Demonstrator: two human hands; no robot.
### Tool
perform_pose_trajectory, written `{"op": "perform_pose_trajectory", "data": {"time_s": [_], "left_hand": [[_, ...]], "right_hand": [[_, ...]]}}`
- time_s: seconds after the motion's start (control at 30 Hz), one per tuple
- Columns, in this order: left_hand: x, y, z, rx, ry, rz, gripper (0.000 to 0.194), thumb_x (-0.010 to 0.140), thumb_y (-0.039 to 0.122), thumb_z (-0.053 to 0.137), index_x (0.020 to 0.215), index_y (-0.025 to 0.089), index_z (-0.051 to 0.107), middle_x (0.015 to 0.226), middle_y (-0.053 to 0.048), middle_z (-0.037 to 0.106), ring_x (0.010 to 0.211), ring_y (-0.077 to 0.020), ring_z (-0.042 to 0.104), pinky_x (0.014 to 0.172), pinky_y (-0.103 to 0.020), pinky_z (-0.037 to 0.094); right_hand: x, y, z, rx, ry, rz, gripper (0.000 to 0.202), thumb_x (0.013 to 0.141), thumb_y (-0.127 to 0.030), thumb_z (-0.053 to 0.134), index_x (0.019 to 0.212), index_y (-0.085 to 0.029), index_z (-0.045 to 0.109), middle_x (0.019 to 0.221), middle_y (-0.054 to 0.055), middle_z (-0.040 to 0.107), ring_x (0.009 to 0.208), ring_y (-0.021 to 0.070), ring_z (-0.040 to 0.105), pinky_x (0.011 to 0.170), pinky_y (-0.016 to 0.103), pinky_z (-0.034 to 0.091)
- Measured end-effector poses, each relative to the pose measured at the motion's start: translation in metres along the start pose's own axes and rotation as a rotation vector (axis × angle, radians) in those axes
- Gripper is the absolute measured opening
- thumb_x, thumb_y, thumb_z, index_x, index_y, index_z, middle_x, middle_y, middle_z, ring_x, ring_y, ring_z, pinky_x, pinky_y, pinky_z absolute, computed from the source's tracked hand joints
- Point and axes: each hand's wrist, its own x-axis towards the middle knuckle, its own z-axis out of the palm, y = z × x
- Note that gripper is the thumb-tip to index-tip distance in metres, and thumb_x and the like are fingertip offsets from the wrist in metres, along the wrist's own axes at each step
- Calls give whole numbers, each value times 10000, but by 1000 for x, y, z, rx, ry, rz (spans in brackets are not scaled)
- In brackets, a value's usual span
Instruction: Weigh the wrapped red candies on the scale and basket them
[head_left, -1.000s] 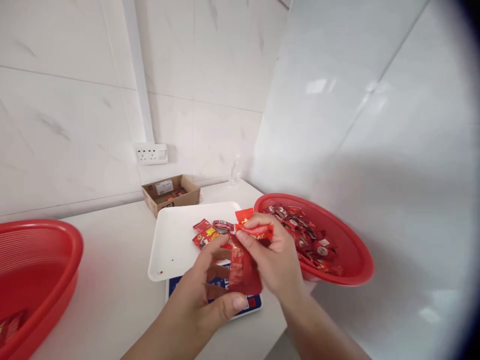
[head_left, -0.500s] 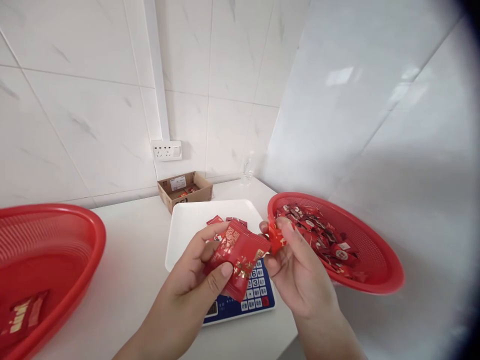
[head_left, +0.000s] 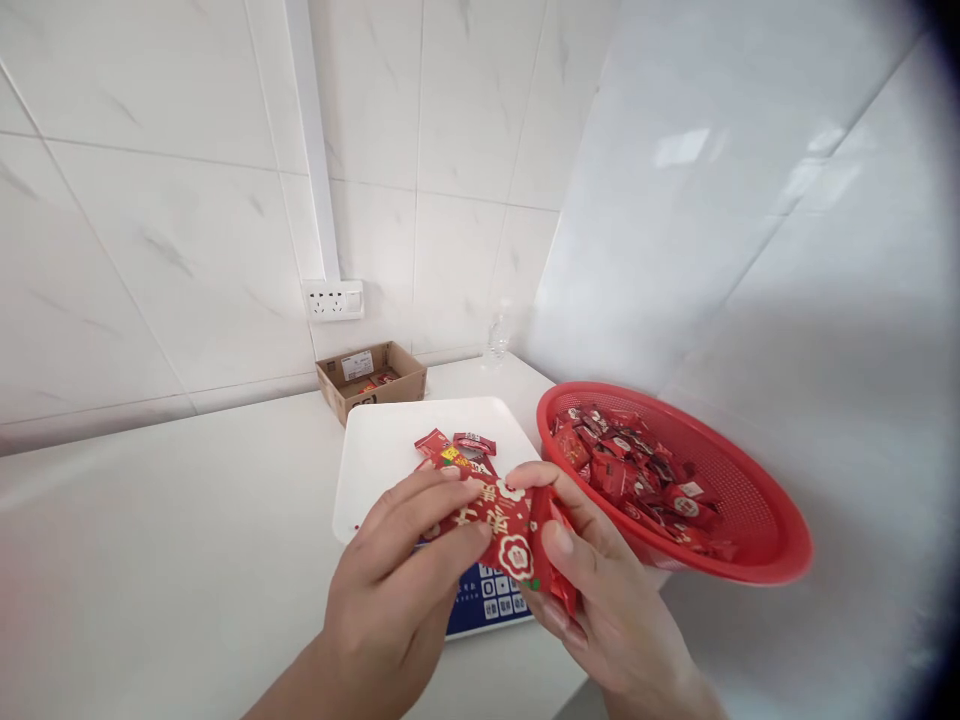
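Observation:
Over the scale, my left hand [head_left: 409,575] has its fingers closed on the left part of a red packet [head_left: 499,530] printed with white flowers and gold characters. The packet's right end is gripped between the thumb and fingers of my right hand [head_left: 600,570]. Another red wrapper edge shows by my right thumb. Beneath the hands stands a scale with a white pan [head_left: 375,450] and a blue keypad [head_left: 487,605], partly covered. A few small red packets [head_left: 475,443] lie on the pan.
To the right, a red plastic basket [head_left: 772,530] holds many small red packets. Behind the scale is a cardboard box [head_left: 409,382] with a few packets inside. A clear bottle [head_left: 497,340] stands near the wall corner. A power socket [head_left: 334,300] is on the tiled wall.
The red basket at the left has gone out of view. Both hands have come together, and the packet now shows its flowered side. The small orange-red packet in my right hand is no longer visible there.

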Motion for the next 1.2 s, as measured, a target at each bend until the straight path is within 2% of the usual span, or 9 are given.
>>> {"op": "perform_pose_trajectory", "data": {"time_s": [0.1, 0.2, 0.33, 0.43, 0.57, 0.67, 0.83, 1.03, 1.2], "left_hand": [[0, 1, 0, -124, -44, -91, 433, 836, -91, 495, 1075, 237, 646, 1202, -69, 683, 1179, -158, 622, 1042, -289, 511], [-1, 3, -2, -456, -36, -386, 480, 906, -32, 460, 1168, 335, 623, 1372, -1, 588, 1316, -132, 520, 1067, -242, 470], [1, 5, -8, -853, -12, -716, 386, 937, 241, 631, 1263, 442, 586, 1465, 45, 527, 1381, -194, 455, 1013, -254, 502], [8, 6, -9, -991, 2, -875, 345, 882, 392, 709, 1218, 417, 635, 1365, 17, 610, 1288, -218, 532, 964, -266, 526], [13, 9, -6, -1089, 48, -1031, 296, 871, 408, 723, 1160, 373, 671, 1073, 4, 724, 924, -143, 671, 747, -187, 539], [13, 9, -6, -1120, 71, -1056, 259, 875, 368, 729, 1129, 340, 691, 928, 9, 731, 775, -101, 655, 691, -156, 516], [10, 7, -7, -1072, 58, -991, 226, 901, 330, 702, 1125, 351, 693, 911, 22, 722, 785, -95, 640, 720, -150, 532], [10, 4, -9, -974, 124, -918, 226, 920, 284, 681, 1124, 380, 683, 892, 45, 719, 788, -74, 641, 734, -128, 535], [11, 6, -10, -896, 183, -909, 227, 901, 267, 707, 1103, 367, 681, 876, 46, 733, 802, -80, 675, 745, -137, 545]], "right_hand": [[-1, 0, 0, -33, 90, -22, 310, 738, -448, 833, 867, -249, 633, 528, -105, 471, 368, 1, 266, 343, 85, 223], [-3, -1, 3, -40, 108, -53, 266, 724, -386, 851, 829, -238, 656, 546, -85, 527, 409, 13, 343, 388, 94, 273], [-7, -2, 11, -54, 206, -117, 245, 672, -296, 880, 767, -234, 663, 640, -54, 620, 522, 50, 473, 515, 147, 405], [-11, 1, 8, -126, 218, -129, 208, 704, -286, 854, 786, -245, 667, 645, -57, 596, 524, 60, 452, 505, 159, 394], [-12, 6, -2, -209, 91, -169, 181, 773, -350, 805, 843, -249, 672, 674, -43, 584, 522, 70, 427, 478, 167, 376], [-11, 6, -3, -236, 93, -171, 200, 772, -382, 802, 842, -242, 676, 653, -42, 569, 515, 73, 410, 474, 171, 368], [-14, 2, 12, -284, 256, -141, 224, 673, -313, 862, 796, -247, 687, 628, -58, 569, 508, 64, 411, 476, 163, 365], [-16, 0, 15, -264, 312, -49, 414, 641, -409, 884, 1009, -300, 729, 728, -27, 677, 638, 122, 594, 603, 220, 514], [-12, 1, 10, -294, 263, -1, 382, 635, -531, 870, 759, -202, 720, 549, -46, 581, 486, 70, 442, 502, 195, 430]]}}
